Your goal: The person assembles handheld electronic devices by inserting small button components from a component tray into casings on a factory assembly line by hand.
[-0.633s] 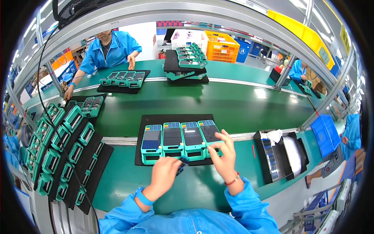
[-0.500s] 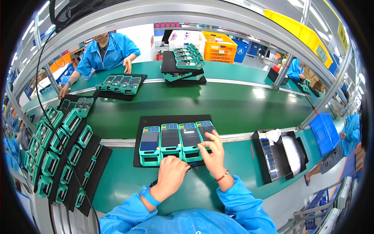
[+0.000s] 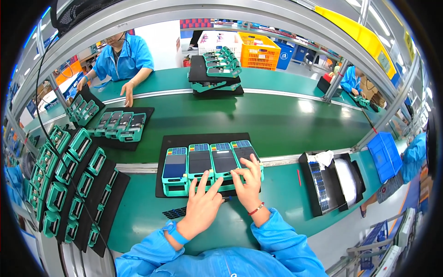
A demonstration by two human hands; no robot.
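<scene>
Four-in-a-row teal payment terminals, the first (image 3: 175,165) at the left end, lie on a black mat (image 3: 207,138) before me. Their keypads face away from me. My left hand (image 3: 202,210) is open, its spread fingertips at the near edges of the second terminal (image 3: 200,161) and third terminal (image 3: 223,159). My right hand (image 3: 248,187) is bent over the third and fourth terminal (image 3: 243,150), fingertips apart on or just above them; contact is partly hidden. A dark sheet with blue-marked rows (image 3: 174,213) lies by my left wrist, partly covered by that hand.
Stacked mats with teal housings (image 3: 69,189) stand at left. A black box (image 3: 323,184) with blue-marked strips sits right, beside a red stick (image 3: 298,177). Across the green belt, a person (image 3: 122,60) handles a loaded mat (image 3: 121,124). A metal frame (image 3: 221,16) spans overhead.
My left hand has unbent and spread over the terminals, uncovering more of the dark sheet. My right hand has shifted slightly left. The person opposite has moved a loaded mat left and tilted another.
</scene>
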